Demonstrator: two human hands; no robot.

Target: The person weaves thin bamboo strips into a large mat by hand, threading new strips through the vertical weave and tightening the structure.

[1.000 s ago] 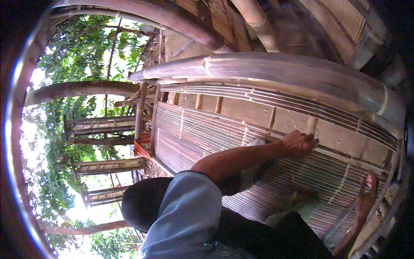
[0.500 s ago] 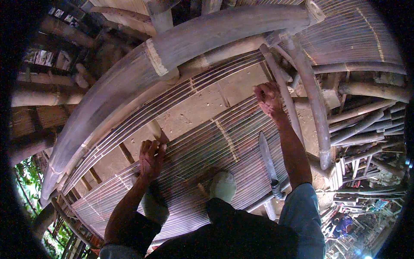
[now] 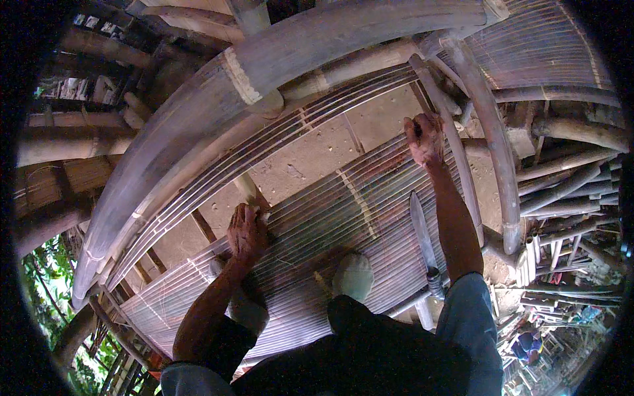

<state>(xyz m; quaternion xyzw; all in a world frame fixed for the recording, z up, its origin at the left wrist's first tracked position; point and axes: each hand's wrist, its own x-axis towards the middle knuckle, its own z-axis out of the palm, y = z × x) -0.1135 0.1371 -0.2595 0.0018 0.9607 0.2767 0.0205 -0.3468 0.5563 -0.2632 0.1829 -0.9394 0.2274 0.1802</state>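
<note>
Fingers of the left hand [image 3: 246, 232] are bent down and pressed on the near edge of the bamboo slat mat [image 3: 343, 211], close to a short bamboo stub [image 3: 246, 188]; whether they pinch a single slat I cannot tell. Fingers of the right hand [image 3: 424, 138] are curled closed around the upper end of the slats, at the far right edge of the mat, just beside a bent bamboo pole [image 3: 492, 125]. The mat lies across the middle of the head view, between both hands, and it slopes down toward the lower left. A long knife [image 3: 421, 228] lies flat on the mat, just beside the right forearm, with its handle toward the person. A thick curved bamboo beam [image 3: 218, 105] passes above the mat. Beyond the mat, thin parallel slats [image 3: 264, 142] cross a pale earth surface [image 3: 310, 155]. One pale foot or knee [image 3: 353, 276] rests on the mat near the body.
</note>
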